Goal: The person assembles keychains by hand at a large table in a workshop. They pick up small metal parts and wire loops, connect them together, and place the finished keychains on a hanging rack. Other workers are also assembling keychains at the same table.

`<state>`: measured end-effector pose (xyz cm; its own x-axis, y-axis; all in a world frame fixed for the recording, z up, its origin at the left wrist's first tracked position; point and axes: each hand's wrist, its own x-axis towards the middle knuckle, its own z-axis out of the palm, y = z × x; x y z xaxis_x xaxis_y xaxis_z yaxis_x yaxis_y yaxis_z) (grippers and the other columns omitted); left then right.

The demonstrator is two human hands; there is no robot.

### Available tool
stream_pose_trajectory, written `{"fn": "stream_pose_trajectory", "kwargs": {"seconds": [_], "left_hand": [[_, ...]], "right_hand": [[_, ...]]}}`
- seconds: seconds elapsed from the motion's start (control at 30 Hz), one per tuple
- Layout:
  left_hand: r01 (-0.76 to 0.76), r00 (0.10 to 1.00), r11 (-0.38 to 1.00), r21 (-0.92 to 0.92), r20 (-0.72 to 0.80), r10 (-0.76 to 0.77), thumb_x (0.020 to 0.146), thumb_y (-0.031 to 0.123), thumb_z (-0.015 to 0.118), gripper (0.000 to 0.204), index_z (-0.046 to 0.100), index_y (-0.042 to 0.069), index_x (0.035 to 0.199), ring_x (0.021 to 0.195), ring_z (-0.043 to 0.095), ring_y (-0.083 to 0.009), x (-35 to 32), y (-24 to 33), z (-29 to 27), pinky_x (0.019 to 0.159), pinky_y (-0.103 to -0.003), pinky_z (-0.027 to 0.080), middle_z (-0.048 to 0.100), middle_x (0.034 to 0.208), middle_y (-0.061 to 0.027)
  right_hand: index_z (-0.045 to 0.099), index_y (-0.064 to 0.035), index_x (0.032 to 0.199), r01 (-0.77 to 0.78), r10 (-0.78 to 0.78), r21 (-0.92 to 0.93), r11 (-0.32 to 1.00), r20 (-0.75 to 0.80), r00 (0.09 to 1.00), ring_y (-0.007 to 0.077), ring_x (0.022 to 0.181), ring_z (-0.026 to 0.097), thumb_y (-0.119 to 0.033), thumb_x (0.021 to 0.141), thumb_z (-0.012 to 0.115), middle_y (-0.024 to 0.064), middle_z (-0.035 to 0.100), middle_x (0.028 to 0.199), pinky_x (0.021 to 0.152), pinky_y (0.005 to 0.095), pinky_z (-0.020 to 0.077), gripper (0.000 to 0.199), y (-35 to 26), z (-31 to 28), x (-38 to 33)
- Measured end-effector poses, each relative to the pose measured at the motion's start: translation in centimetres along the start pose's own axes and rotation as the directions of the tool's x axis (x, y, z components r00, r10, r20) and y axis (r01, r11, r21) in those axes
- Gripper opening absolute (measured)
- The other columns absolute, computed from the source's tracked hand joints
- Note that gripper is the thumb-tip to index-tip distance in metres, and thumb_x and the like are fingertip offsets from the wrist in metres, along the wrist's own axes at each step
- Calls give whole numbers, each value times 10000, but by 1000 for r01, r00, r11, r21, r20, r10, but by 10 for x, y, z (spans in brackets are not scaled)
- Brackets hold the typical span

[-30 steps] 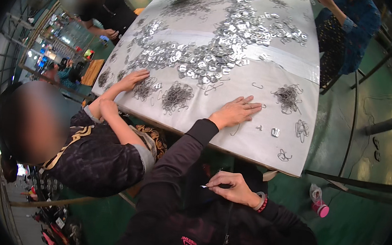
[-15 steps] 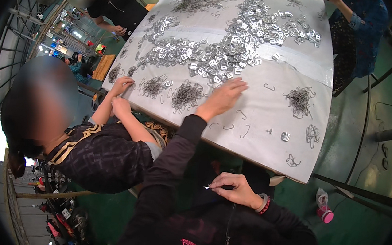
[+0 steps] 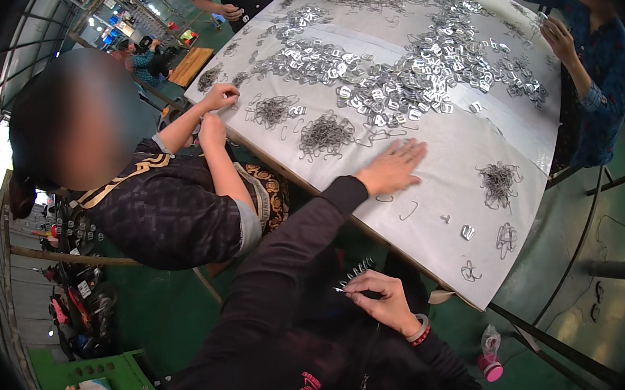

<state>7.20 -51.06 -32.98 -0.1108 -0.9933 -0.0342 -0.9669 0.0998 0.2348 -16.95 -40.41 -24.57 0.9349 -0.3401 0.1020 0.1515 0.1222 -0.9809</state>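
My left hand (image 3: 396, 167) lies palm down on the pale tabletop with its fingers spread. A bent wire hook (image 3: 408, 210) rests just nearer than it, and whatever is under the palm is hidden. Below the table edge, in front of my body, my right hand (image 3: 383, 301) pinches a small shiny metal piece (image 3: 339, 289) between thumb and fingers. A row of thin curved wires (image 3: 360, 267) sticks up beside those fingers; whether the hand holds them is unclear. Beyond my left hand lie a dark heap of wire hooks (image 3: 326, 136) and a broad spread of silver buckles (image 3: 405, 91).
Another hook heap (image 3: 497, 183), a loose buckle (image 3: 467, 232) and a small hook cluster (image 3: 505, 238) lie on the right of the table (image 3: 434, 259). A co-worker (image 3: 176, 204) sits close at my left; others work across it. A pink-lidded container (image 3: 491, 367) stands on the floor.
The view has shifted. My left hand has moved right and nearer, away from the buckles, over where loose hooks lay. Curved wires now show beside my right hand, which keeps its pinch.
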Motion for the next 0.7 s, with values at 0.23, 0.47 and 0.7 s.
{"fn": "stream_pose_trajectory", "kwargs": {"seconds": [0.23, 0.47, 0.7], "left_hand": [[43, 994, 959, 281, -111, -12, 980, 363, 450, 595, 291, 92, 1486, 1462, 149, -289, -74, -65, -34, 1166, -510, 125, 239, 1566, -74], [33, 950, 997, 71, -312, -9, 903, 239, 589, 382, 570, 98, 1258, 1221, 463, -253, -2, -43, -29, 1015, -465, 335, 570, 1280, -32], [99, 963, 994, 49, -257, -83, 961, 353, 490, 583, 397, -26, 1394, 1384, 314, -341, 37, -14, 11, 1115, -463, 280, 412, 1450, -165]], "right_hand": [[711, 7, 924, 1, -2, 26, 1000, 42, 999, 161, 815, 654, 89, 778, 650, 81, 676, 894, 718, 263, 516, 178, -2, 8, -4], [709, 13, 926, -12, 11, 11, 1000, 32, 999, 167, 827, 657, 97, 769, 654, 84, 677, 900, 739, 270, 521, 186, -1, 7, -7], [708, 14, 924, 21, -21, -30, 999, 17, 1000, 186, 832, 652, 107, 759, 648, 91, 677, 899, 742, 276, 515, 199, 1, 0, 0]]}}
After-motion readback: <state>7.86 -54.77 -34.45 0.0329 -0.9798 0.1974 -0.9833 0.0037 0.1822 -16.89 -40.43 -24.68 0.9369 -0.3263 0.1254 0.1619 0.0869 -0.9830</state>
